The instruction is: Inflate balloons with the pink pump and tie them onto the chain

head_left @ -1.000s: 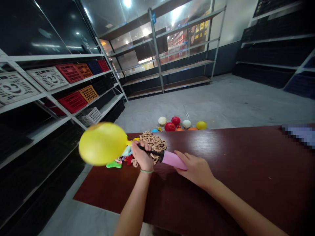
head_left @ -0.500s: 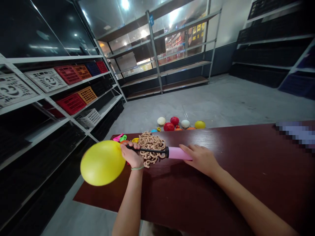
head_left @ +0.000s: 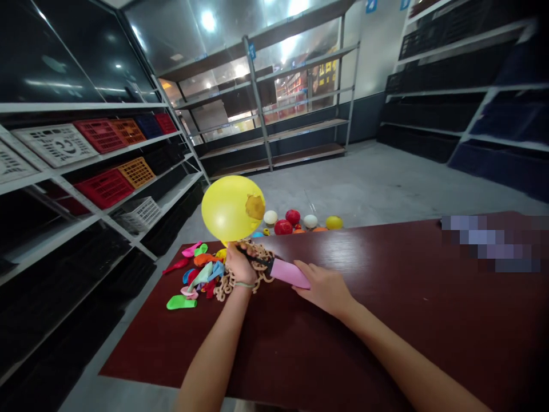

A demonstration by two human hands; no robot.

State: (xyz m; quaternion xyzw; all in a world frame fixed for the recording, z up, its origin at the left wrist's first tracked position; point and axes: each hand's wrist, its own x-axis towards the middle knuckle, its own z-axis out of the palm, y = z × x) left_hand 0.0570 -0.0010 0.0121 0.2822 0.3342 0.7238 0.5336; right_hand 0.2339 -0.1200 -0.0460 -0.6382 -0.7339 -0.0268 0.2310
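Holding the yellow balloon point(head_left: 229, 207) by its neck, directly above the left grip point(head_left: 241, 266) and touching it there, raised in the air on the left side of the tabletop point(head_left: 364, 326), near its far edge. Showing a darker, amber patch on the balloon's right side. Clamping the left grip, fingers together, around the balloon's neck and the slim black end of the pink pump point(head_left: 283, 272); covering the join, so impossible to tell how the two meet. Clamping the right grip point(head_left: 323, 286) around the lower end of the pump's pink barrel, fingers and thumb wrapped about it, well apart from the balloon. Slanting the pump down from left grip to right, above the tabletop. Wearing a pale green band point(head_left: 244, 284) at the left wrist. Partly hidden behind the left grip: a heap of tan curled pieces point(head_left: 225, 286). Just left of these, toward the far left corner: limp balloons point(head_left: 206, 273) in several colours, including a red one point(head_left: 176, 265) reaching the left edge and a bright green one point(head_left: 181, 302) closest to the near edge. Beyond the far edge, on the floor point(head_left: 386, 183): round red, white and yellow things point(head_left: 283, 227).
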